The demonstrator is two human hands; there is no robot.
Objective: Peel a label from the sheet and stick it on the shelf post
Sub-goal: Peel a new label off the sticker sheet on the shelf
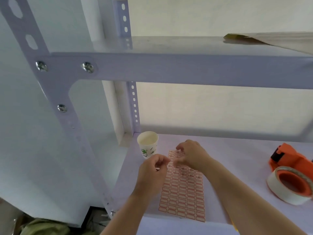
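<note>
A sheet of small red-bordered labels (183, 195) lies flat on the lower white shelf. My right hand (193, 155) rests over the sheet's far end, fingers curled down onto the top rows. My left hand (152, 172) hovers at the sheet's left edge with thumb and forefinger pinched together; whether a label is between them is too small to tell. The white slotted shelf post (55, 92) rises at the left, with screws at its joint, well apart from both hands.
A paper cup (147, 143) with green print stands just behind my left hand. An orange tape dispenser (291, 175) with a white roll lies at the right. The upper shelf beam (186, 70) spans overhead, with a flat paper bag (271, 41) on it.
</note>
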